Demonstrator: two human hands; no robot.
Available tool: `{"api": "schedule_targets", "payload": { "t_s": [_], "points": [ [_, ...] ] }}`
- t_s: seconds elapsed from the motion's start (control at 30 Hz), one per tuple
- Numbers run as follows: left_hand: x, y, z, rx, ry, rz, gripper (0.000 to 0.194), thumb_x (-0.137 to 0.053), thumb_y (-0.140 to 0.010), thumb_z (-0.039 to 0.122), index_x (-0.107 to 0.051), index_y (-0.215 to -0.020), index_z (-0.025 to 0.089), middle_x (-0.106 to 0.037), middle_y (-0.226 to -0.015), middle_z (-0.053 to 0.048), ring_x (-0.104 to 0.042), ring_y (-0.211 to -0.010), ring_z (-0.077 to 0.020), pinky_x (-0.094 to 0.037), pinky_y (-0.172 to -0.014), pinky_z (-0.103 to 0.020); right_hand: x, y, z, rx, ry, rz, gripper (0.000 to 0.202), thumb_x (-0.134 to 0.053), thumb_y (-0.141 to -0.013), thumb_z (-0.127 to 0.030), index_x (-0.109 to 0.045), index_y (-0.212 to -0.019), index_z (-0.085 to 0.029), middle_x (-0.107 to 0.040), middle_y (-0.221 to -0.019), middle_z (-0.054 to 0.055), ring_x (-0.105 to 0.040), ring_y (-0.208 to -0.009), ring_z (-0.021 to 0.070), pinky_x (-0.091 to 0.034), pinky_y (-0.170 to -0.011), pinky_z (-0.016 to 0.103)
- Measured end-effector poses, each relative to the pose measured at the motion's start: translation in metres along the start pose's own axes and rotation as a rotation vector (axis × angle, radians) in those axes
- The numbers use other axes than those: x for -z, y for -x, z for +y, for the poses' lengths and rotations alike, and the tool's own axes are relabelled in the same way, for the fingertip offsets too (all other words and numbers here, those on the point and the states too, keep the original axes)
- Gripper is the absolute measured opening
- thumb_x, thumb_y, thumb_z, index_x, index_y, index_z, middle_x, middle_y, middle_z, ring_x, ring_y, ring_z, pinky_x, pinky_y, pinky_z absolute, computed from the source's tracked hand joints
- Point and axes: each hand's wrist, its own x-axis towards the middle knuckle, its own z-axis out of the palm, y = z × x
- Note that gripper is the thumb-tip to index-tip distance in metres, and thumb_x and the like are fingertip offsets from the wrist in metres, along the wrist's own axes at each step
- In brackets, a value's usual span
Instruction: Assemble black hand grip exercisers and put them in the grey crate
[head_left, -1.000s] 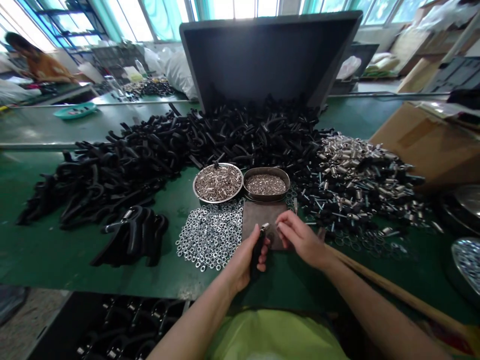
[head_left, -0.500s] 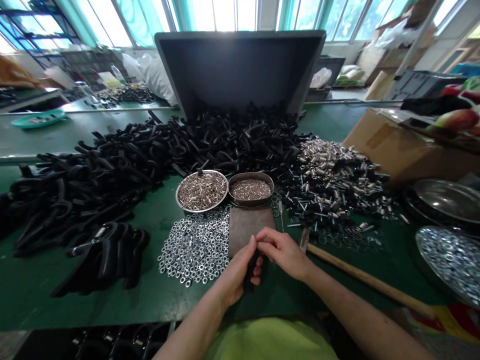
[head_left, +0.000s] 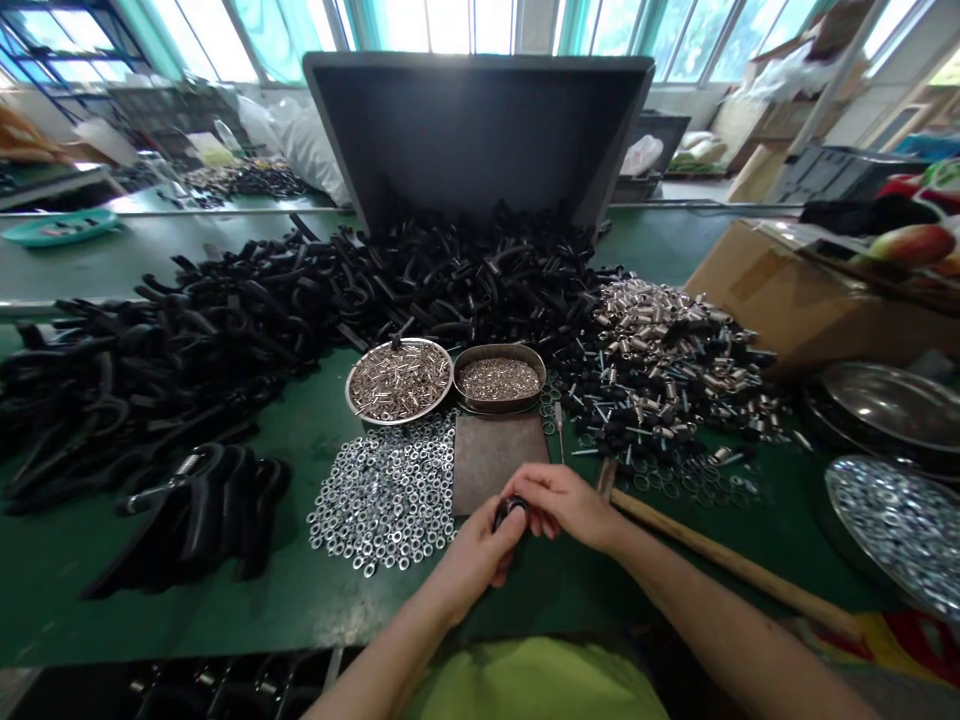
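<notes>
My left hand (head_left: pixel 480 548) is closed around a small black part (head_left: pixel 510 508), whose rounded end shows between thumb and fingers. Bent fingers of my right hand (head_left: pixel 551 500) touch the far side of that part; anything between their tips is hidden. Both hands meet just over the near edge of a flat metal plate (head_left: pixel 499 460). Left of the plate spread many silver nuts (head_left: pixel 382 500). Behind it stand a round dish of metal pins (head_left: pixel 401 380) and an oval tin of tiny metal pieces (head_left: pixel 500 380).
Black curved parts (head_left: pixel 225 320) heap across the back and left, before a grey bin (head_left: pixel 480 130). A hammer (head_left: pixel 735 560) and thin screwdriver (head_left: pixel 559 430) lie right of the plate. Springs and screws (head_left: pixel 660 350), a carton (head_left: pixel 817 290) and a nut dish (head_left: pixel 892 520) are further right.
The black part has turned in my left hand, so its rounded end now faces up. My right fingers have shifted from its tip to its far side. The view has shifted slightly.
</notes>
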Motion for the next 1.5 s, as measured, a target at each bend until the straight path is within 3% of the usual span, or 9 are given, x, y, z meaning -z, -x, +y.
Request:
{"api": "schedule_targets", "payload": {
  "t_s": [0.17,0.33,0.5,0.7,0.93,1.07,1.2,1.37,1.5],
  "points": [
    [0.008,-0.001,0.005,0.012,0.204,0.052,0.043,-0.066,-0.072,0.052,-0.051,-0.086,0.015,-0.036,-0.062,0.007,-0.025,-0.046,-0.0017,-0.012,-0.038,-0.013,0.061,-0.015,0.008,-0.033,1.024,0.389,0.017,-0.049,-0.087,-0.024,-0.06,-0.099,-0.019,-0.063,-0.095,0.008,-0.059,-0.088,0.0209,-0.043,-0.062,0.026],
    [0.02,-0.006,0.012,0.023,0.463,0.118,0.057,-0.052,-0.073,0.069,-0.055,-0.083,0.012,-0.045,-0.065,0.002,-0.033,-0.047,-0.0036,-0.02,-0.037,-0.013,0.08,-0.023,0.014,-0.132,1.394,0.3,0.026,-0.044,-0.084,-0.01,-0.058,-0.104,-0.018,-0.059,-0.096,0.011,-0.057,-0.089,0.0236,-0.043,-0.062,0.029],
    [0.026,-0.013,0.019,0.029,0.668,0.196,0.04,-0.045,-0.085,0.051,-0.05,-0.069,0.014,-0.045,-0.058,0.002,-0.035,-0.043,-0.0056,-0.025,-0.038,-0.016,0.067,-0.01,-0.008,0.11,1.295,0.41,0.025,-0.04,-0.087,-0.013,-0.057,-0.105,-0.013,-0.055,-0.099,0.015,-0.053,-0.093,0.027,-0.046,-0.069,0.035],
    [0.018,-0.017,0.021,-0.073,0.808,0.143,0.029,-0.041,-0.082,0.03,-0.048,-0.058,0.015,-0.038,-0.046,0.002,-0.035,-0.041,-0.0088,-0.031,-0.042,-0.02,0.018,0.013,-0.038,0.438,0.649,0.421,0.014,-0.048,-0.087,-0.018,-0.055,-0.099,-0.019,-0.059,-0.085,0.005,-0.058,-0.075,0.0169,-0.049,-0.067,0.028],
    [-0.002,-0.017,0.019,-0.156,0.832,0.2,0.016,-0.05,-0.075,0.024,-0.054,-0.063,0.013,-0.047,-0.05,0.0,-0.041,-0.044,-0.0089,-0.034,-0.046,-0.02,-0.028,0.008,-0.026,0.68,0.618,0.417,0.013,-0.044,-0.089,-0.016,-0.053,-0.097,-0.018,-0.063,-0.089,0.008,-0.061,-0.085,0.0189,-0.05,-0.074,0.032],
    [-0.005,-0.015,0.015,-0.34,0.711,0.31,0.013,-0.058,-0.072,0.024,-0.053,-0.064,0.014,-0.05,-0.054,0.002,-0.044,-0.049,-0.0084,-0.036,-0.05,-0.02,-0.032,0.004,-0.02,0.47,0.658,0.533,0.018,-0.044,-0.091,-0.03,-0.056,-0.086,-0.017,-0.065,-0.077,0.007,-0.062,-0.072,0.0193,-0.047,-0.063,0.03],
    [-0.005,-0.012,0.013,-0.431,0.584,0.341,0.015,-0.063,-0.07,0.027,-0.054,-0.069,0.015,-0.052,-0.06,0.003,-0.045,-0.053,-0.008,-0.037,-0.054,-0.02,-0.027,0.005,-0.027,0.148,0.622,0.391,0.044,-0.032,-0.094,-0.041,-0.057,-0.065,-0.02,-0.062,-0.059,0.003,-0.06,-0.056,0.0169,-0.041,-0.052,0.026],
    [-0.001,-0.013,0.013,-0.394,0.64,0.377,0.016,-0.062,-0.069,0.028,-0.052,-0.07,0.016,-0.05,-0.061,0.004,-0.043,-0.053,-0.0083,-0.036,-0.053,-0.021,-0.028,0.007,-0.026,0.426,0.534,0.371,0.025,-0.044,-0.089,-0.034,-0.059,-0.103,-0.021,-0.066,-0.101,0.01,-0.061,-0.095,0.0229,-0.047,-0.08,0.035],
    [0.001,-0.012,0.011,-0.482,0.428,0.385,0.015,-0.061,-0.072,0.028,-0.053,-0.069,0.016,-0.049,-0.063,0.004,-0.044,-0.057,-0.0088,-0.036,-0.056,-0.021,-0.031,0.006,-0.018,0.21,0.236,0.286,0.031,-0.029,-0.094,-0.036,-0.054,-0.106,-0.021,-0.061,-0.062,0.0,-0.061,-0.057,0.0176,-0.05,-0.058,0.031]
  ]
}}
